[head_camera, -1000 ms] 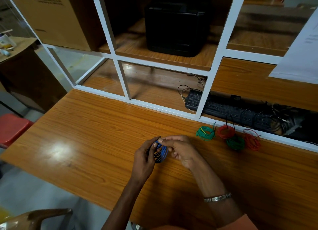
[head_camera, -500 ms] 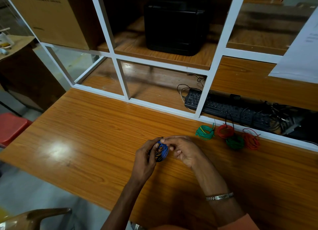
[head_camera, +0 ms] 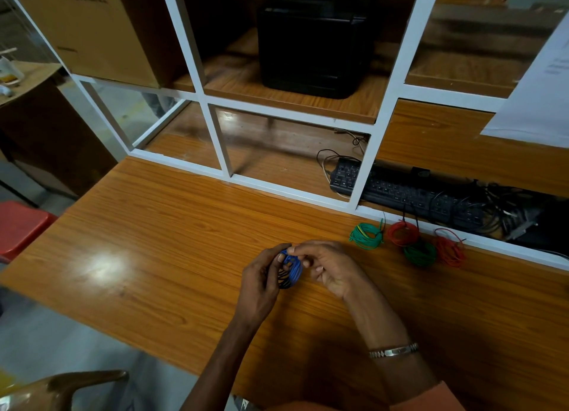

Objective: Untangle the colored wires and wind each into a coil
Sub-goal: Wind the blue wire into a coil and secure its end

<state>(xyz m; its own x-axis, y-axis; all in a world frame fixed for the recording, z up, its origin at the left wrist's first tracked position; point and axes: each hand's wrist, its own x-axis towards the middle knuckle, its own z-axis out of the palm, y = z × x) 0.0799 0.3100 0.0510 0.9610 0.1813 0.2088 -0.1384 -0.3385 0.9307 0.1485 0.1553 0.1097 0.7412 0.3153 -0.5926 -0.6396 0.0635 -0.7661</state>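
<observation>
A blue wire coil (head_camera: 295,267), with black wire showing on its lower left side, is held upright just above the wooden table (head_camera: 160,244). My left hand (head_camera: 261,279) grips its left side with curled fingers. My right hand (head_camera: 331,266) pinches the top of the coil between thumb and forefinger. Wound coils lie at the table's back right: a light green coil (head_camera: 366,235), a red coil (head_camera: 402,233), a dark green coil (head_camera: 420,253) and another red coil (head_camera: 450,251) with a loose end.
A white shelf frame (head_camera: 365,176) borders the table's far edge. Behind it lie a black keyboard (head_camera: 397,189) and tangled cables (head_camera: 505,213). A black box (head_camera: 314,38) and a cardboard box (head_camera: 92,25) sit on the upper shelf. A red chair (head_camera: 18,226) stands left.
Both hands stayed on the blue coil; the right thumb and forefinger shifted slightly along its top edge. The finished coils have not moved.
</observation>
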